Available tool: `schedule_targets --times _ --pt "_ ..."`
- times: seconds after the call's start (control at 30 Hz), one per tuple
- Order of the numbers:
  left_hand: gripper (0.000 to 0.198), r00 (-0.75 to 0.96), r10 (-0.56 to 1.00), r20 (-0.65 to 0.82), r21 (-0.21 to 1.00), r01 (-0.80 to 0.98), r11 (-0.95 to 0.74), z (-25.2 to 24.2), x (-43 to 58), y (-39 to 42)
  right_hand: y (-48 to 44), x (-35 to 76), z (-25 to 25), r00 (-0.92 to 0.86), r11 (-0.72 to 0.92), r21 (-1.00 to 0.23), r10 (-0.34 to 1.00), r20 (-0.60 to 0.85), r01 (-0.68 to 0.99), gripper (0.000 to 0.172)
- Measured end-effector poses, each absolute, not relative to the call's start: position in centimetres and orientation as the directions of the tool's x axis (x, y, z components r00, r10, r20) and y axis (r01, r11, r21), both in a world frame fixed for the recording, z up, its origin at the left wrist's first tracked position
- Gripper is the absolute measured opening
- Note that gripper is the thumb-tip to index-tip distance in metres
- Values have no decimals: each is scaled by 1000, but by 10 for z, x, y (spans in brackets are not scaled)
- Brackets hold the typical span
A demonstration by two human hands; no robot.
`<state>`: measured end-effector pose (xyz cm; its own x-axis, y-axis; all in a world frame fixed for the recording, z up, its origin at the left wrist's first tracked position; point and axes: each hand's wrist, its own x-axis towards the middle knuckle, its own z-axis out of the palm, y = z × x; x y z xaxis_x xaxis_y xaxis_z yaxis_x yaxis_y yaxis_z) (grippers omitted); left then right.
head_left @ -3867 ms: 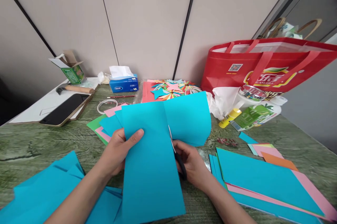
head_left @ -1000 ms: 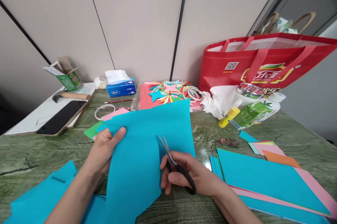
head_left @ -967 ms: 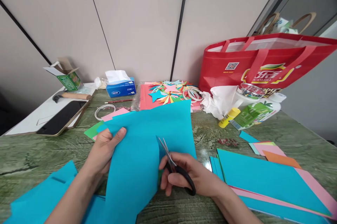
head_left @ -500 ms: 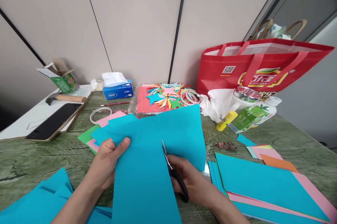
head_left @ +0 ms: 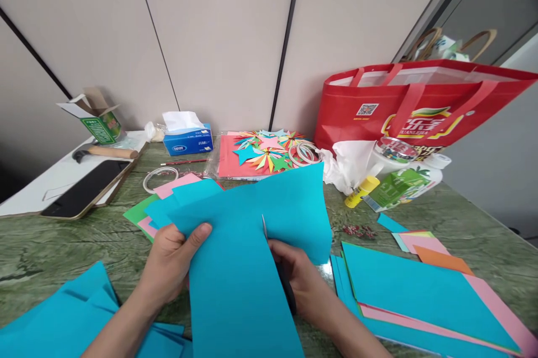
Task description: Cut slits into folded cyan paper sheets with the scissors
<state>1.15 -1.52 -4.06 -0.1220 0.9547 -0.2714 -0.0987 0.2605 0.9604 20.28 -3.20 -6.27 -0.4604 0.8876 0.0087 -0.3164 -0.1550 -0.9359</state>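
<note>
A large, turquoise-blue sheet of matte paper (head_left: 241,268) is held up in front of and to the left of the red fabric shopping bag (head_left: 351,106). It is partly cut — one long, straight-edged section slopes down away from the bag, while the flap on the bag's side bends back and curves. At the cut, on the bag's side of the long section, are black-handled metal scissors (head_left: 289,293), one slim silver blade showing over the paper.
</note>
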Motion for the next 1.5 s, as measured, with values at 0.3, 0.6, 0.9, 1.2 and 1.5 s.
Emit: schedule_targets --times 0.3,0.6,0.9,1.2,1.5 --pt "33 -149 950 -276 949 -201 245 -33 18 -15 -34 202 -67 -435 -131 -944 900 15 -304 30" --pt "35 -130 952 -277 944 -221 245 -28 22 -16 -36 201 -69 -418 -91 -949 907 47 -303 26" --pt "37 -105 955 -278 942 -225 250 -33 17 -16 -36 199 -68 -380 -67 -955 923 50 -288 24" --pt "36 -89 959 -267 935 -265 236 -31 20 -16 -37 197 -68 -331 -54 -965 943 35 -255 25" --pt "37 -92 960 -265 938 -255 234 -28 21 -16 -38 197 -66 -324 -63 -965 946 24 -256 23"
